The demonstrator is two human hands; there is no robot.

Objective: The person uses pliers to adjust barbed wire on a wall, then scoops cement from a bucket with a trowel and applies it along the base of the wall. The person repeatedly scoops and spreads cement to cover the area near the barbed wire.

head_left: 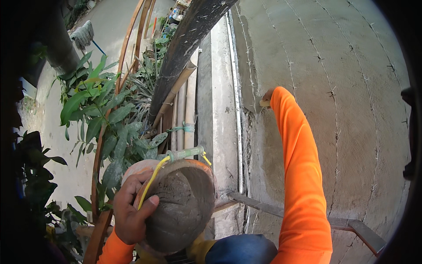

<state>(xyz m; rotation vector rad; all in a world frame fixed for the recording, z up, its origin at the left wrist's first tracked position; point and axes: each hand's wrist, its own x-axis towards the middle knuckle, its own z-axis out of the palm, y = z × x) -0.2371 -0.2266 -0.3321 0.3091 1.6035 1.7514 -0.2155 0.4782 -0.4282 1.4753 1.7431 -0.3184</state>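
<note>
My left hand (pixel 132 207) grips the near-left rim of a bucket (pixel 210 185), thumb inside and fingers outside. Wet grey mortar (pixel 176 202) coats the bucket's inside. A yellow cord (pixel 151 182) and a pale green tube handle (pixel 187 153) lie across its far rim. Farther ahead, my right hand (pixel 267 95) is closed around a tool with a pale handle (pixel 264 104), against the grey plastered wall (pixel 290 145). The sleeve and hand hide most of that tool, so its working end cannot be made out.
Strands of barbed wire (pixel 336 119) run across the wall. A metal bar (pixel 259 206) crosses below my right arm. A thick dark pole (pixel 180 57) slants overhead, beside bamboo poles (pixel 190 110). Leafy plants (pixel 94 101) and a curved wooden rail (pixel 100 163) stand at left.
</note>
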